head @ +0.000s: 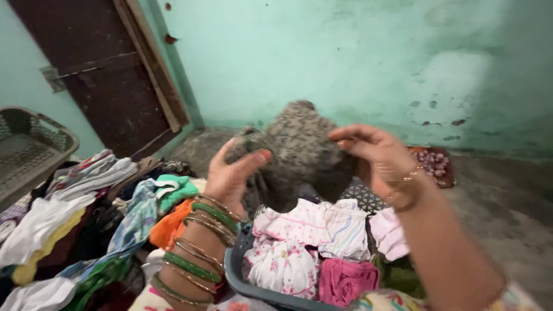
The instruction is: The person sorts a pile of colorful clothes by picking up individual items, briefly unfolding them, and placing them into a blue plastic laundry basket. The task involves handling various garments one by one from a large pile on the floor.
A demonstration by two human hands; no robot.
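I hold up a mottled grey-brown knitted garment (299,151) with both hands above a grey laundry basket (237,275). My left hand (230,175), with several green and gold bangles on the wrist, pinches its left edge. My right hand (374,155), wearing a gold bracelet, grips its right edge with thumb and fingers. The garment hangs bunched between them. The basket beneath is full of small clothes: white floral pieces (282,262), a striped piece (345,227) and a pink one (345,282).
A heap of mixed clothes (86,219) lies to the left, with white, orange and green pieces. An empty grey basket (29,147) stands at the far left. A dark wooden door (109,69) and a green wall (345,57) lie beyond, above a bare concrete floor (507,201).
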